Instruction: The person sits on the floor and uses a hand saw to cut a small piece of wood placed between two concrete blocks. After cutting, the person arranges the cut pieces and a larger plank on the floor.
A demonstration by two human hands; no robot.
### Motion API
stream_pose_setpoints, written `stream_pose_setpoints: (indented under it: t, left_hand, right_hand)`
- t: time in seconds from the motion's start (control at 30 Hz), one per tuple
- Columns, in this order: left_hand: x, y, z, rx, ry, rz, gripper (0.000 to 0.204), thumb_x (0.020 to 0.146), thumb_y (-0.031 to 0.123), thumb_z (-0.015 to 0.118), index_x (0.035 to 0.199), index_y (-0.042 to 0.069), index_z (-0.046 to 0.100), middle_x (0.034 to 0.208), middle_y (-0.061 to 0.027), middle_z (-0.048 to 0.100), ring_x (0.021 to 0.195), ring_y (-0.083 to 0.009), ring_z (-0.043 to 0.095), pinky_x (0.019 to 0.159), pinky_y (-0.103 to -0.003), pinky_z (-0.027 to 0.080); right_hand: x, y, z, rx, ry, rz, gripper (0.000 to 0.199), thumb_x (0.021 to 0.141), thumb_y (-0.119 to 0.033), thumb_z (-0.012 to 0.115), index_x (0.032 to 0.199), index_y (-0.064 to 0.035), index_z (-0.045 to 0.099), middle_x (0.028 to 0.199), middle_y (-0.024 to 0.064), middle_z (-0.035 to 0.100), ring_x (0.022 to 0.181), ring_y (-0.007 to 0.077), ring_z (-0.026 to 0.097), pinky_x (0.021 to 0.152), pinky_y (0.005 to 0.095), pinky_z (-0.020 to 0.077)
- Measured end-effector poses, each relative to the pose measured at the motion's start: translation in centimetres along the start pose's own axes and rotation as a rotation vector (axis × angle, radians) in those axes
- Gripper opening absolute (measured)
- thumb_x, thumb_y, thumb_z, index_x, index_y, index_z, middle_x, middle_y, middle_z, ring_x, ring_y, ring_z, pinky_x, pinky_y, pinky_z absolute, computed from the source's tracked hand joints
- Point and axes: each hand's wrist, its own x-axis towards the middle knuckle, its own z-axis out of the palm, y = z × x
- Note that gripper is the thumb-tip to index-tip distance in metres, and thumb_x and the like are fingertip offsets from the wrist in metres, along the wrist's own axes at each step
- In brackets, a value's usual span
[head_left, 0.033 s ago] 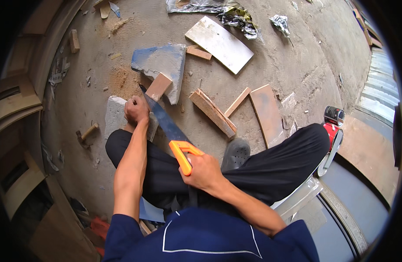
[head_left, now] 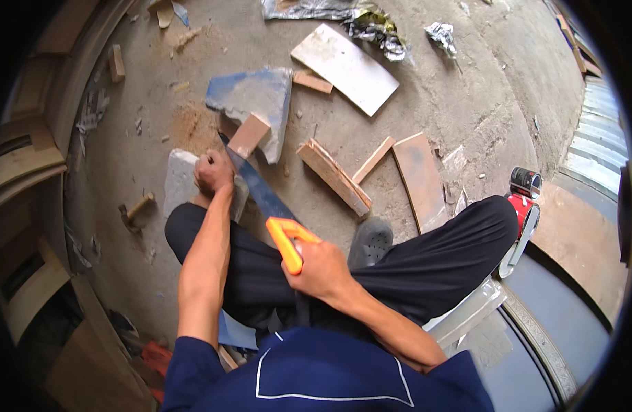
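Observation:
My right hand (head_left: 319, 268) is wrapped round the orange handle of a handsaw (head_left: 266, 196). Its dark blade slants up and left, lying against a short wooden block (head_left: 249, 135). The block's far end rests on a broken concrete slab (head_left: 268, 89) with blue paint along one side. My left hand (head_left: 214, 172) is closed at the block's near end, just left of the blade; the fingers partly hide what they grip. Under that hand is a pale concrete chunk (head_left: 181, 175). Sawdust (head_left: 192, 123) lies on the ground left of the block.
A hammer (head_left: 137, 208) lies to the left. Ahead are a white board (head_left: 345, 69) and crumpled foil (head_left: 378, 34). Nailed wood pieces (head_left: 335, 177) and a brown board (head_left: 420, 180) lie right of the saw. A can (head_left: 525, 182) stands by my right knee. Cabinet frames (head_left: 28, 151) line the left.
Almost everything holds its place. Both hands and the saw have shifted only very slightly, with the same grips.

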Motion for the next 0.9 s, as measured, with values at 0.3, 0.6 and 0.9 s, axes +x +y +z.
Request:
stream_pose_setpoints:
  t: [0.3, 0.6, 0.9]
  left_hand:
    - [-0.1, 0.3, -0.2, -0.056, -0.018, 0.043, 0.031, 0.084, 0.029, 0.054, 0.065, 0.004, 0.057, 0.074, -0.0143, 0.061, 0.073, -0.0374, 0.058, 0.066, -0.049, 0.043]
    - [0.1, 0.6, -0.6, -0.048, -0.063, -0.012, 0.035, 0.085, 0.032, 0.051, 0.065, 0.004, 0.057, 0.076, -0.0137, 0.062, 0.075, -0.037, 0.058, 0.068, -0.05, 0.042]
    - [-0.3, -0.9, 0.0, -0.037, -0.082, -0.038, 0.034, 0.084, 0.029, 0.052, 0.065, 0.002, 0.058, 0.073, -0.0164, 0.061, 0.075, -0.038, 0.057, 0.068, -0.05, 0.042]
  right_hand:
    - [-1.9, -1.4, -2.8, 0.093, 0.018, 0.051, 0.021, 0.074, -0.023, 0.068, 0.073, -0.0038, 0.06, 0.063, 0.0186, 0.06, 0.059, 0.0386, 0.061, 0.057, 0.0446, 0.0514]
    - [-2.4, -1.8, -2.5, 0.065, -0.013, -0.004, 0.02, 0.074, -0.021, 0.068, 0.076, -0.0028, 0.062, 0.067, 0.0184, 0.062, 0.061, 0.0397, 0.06, 0.061, 0.0458, 0.0516]
    - [2.1, 0.1, 0.1, 0.038, 0.004, 0.01, 0.022, 0.073, -0.023, 0.069, 0.072, -0.004, 0.059, 0.064, 0.0174, 0.061, 0.061, 0.0381, 0.061, 0.058, 0.0452, 0.0508]
